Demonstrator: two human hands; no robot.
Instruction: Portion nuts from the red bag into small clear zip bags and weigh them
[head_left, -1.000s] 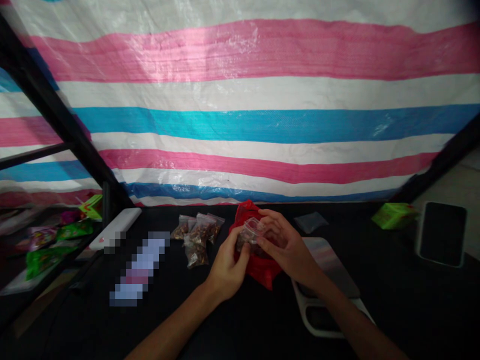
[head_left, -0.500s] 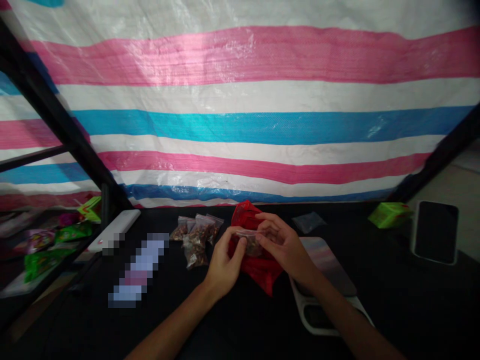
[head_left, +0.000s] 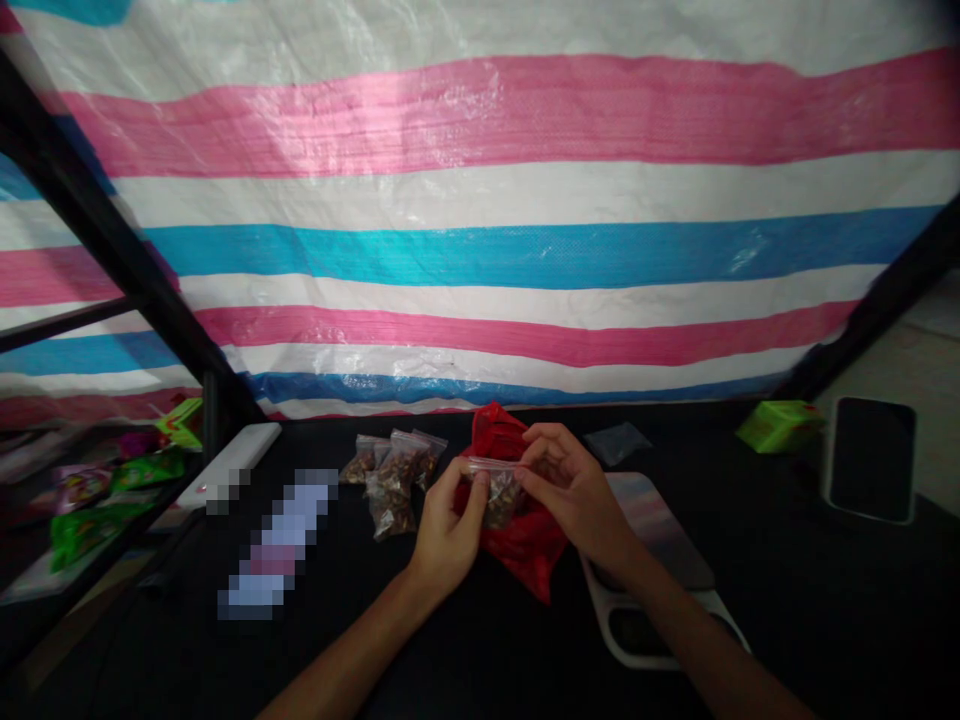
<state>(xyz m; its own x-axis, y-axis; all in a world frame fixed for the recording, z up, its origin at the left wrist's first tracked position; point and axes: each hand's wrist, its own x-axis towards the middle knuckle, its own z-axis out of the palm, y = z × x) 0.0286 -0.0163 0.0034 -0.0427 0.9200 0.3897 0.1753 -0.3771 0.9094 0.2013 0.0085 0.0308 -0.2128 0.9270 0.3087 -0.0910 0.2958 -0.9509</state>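
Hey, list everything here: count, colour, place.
held bag: one, clear, centre
filled bags: about four, clear and brown, left of held bag
red bag: one, red, behind held bag
scale: one, white and silver, right
flat bag: one, clear, beyond scale
box: one, lime, back right
screen: one, black, far right
bar: one, white, back left
packets: several, mostly green, far left
sheet: at least one, pink, blue, white, behind
posts: several, black, sides
table: one, black, below
left hand: one, on held bag
right hand: one, on held bag
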